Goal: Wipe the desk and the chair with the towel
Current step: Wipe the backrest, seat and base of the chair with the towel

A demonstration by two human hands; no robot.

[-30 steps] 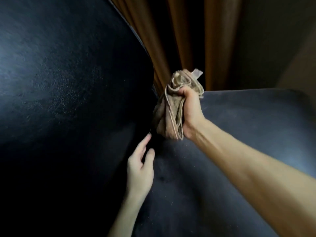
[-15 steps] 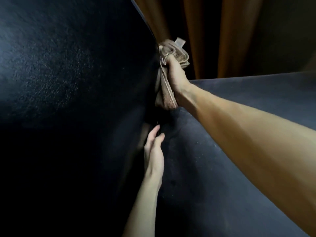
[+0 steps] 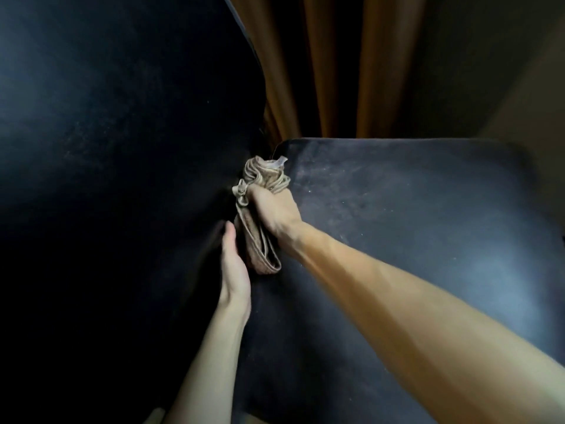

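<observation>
Dim light here, and the dark chair seat [image 3: 412, 240] fills the right side, flat and dusty, with pale specks and faint smears across it. Its far edge runs straight, with rounded corners. On the left the black chair back [image 3: 122, 148] rises from the seat. A bunched tan towel [image 3: 260, 234] rests on the seat, right in the crease where the two meet.

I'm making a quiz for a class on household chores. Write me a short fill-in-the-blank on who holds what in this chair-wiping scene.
1. The bunched beige towel is gripped in the ___ hand.
2. The left hand rests against the black chair's ___, beside the seat.
3. The curtain behind the chair is ___ in colour.

Missing words: right; backrest; orange
</observation>
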